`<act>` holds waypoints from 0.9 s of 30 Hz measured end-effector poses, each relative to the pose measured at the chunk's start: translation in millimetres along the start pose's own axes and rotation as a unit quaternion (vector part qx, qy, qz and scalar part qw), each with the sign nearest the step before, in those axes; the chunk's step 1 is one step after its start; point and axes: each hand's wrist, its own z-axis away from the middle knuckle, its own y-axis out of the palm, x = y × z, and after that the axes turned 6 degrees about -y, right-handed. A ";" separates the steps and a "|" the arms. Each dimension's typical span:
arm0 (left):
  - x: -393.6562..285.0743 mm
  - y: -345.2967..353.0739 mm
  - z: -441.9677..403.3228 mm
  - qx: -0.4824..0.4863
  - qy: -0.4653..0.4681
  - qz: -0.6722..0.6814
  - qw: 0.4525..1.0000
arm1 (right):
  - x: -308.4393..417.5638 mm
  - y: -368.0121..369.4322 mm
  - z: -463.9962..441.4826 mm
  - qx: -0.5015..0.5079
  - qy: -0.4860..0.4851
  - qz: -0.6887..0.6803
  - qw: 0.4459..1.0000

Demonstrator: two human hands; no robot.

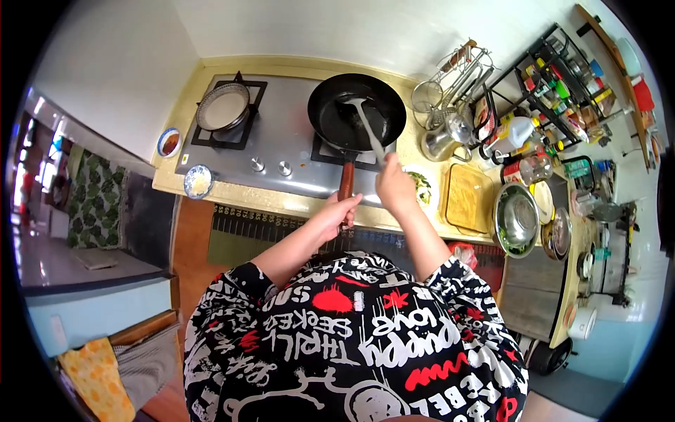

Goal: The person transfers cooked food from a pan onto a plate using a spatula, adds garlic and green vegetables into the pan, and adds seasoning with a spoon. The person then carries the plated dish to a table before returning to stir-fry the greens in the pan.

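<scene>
My left hand [336, 215] is closed around the reddish-brown handle of a black frying pan [330, 126]. The pan rests on the right burner of the steel gas stove [281, 119], and its dark inside looks shiny. In my closed right hand [396, 186] is a grey spatula [370, 132], its head down inside the pan. Just right of that hand, a plate of chopped greens [422, 188] is partly hidden behind it.
A pot with pale contents [223, 109] sits on the left burner. Two small bowls, one with reddish contents [169, 143] and one with pale bits [200, 182], stand left. Rightward are a yellow cutting board [467, 199], steel bowl [517, 216], metal pitcher [439, 145] and bottle rack [552, 84].
</scene>
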 end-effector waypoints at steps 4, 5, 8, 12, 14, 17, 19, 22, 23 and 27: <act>-34.5 7.9 15.1 0.040 -0.032 0.085 0.995 | -29.5 -73.3 -19.6 -0.023 -0.034 -0.012 0.999; -43.8 13.6 24.7 0.037 -0.023 0.086 0.995 | -42.4 -85.1 -23.4 -0.045 -0.066 0.012 0.997; -51.8 9.0 24.3 0.054 -0.033 0.111 0.992 | -65.0 -119.2 -30.5 -0.063 -0.106 0.062 0.990; -45.3 7.1 23.0 0.060 -0.028 0.097 0.993 | -84.9 -134.1 -26.6 -0.061 -0.120 0.052 0.990; -29.6 6.2 12.9 0.038 -0.009 0.085 0.996 | -100.8 -121.7 -26.3 -0.054 -0.118 0.046 0.990; -3.8 4.1 3.5 -0.011 -0.002 0.010 1.000 | -115.1 -99.7 -21.1 -0.026 -0.115 0.028 0.993; 4.7 13.3 4.2 -0.042 0.019 -0.030 0.999 | -119.0 -86.5 -18.0 -0.006 -0.123 0.000 0.992; 14.1 11.9 -0.2 -0.065 0.026 -0.047 0.996 | -111.4 -79.1 -9.3 0.042 -0.111 -0.038 0.992; 19.6 14.2 -4.0 -0.092 0.026 -0.043 0.994 | -107.6 -78.0 -6.4 0.063 -0.100 -0.040 0.992; 18.1 15.8 0.9 -0.095 0.038 -0.020 0.995 | -90.7 -72.5 2.6 0.103 -0.068 -0.059 0.991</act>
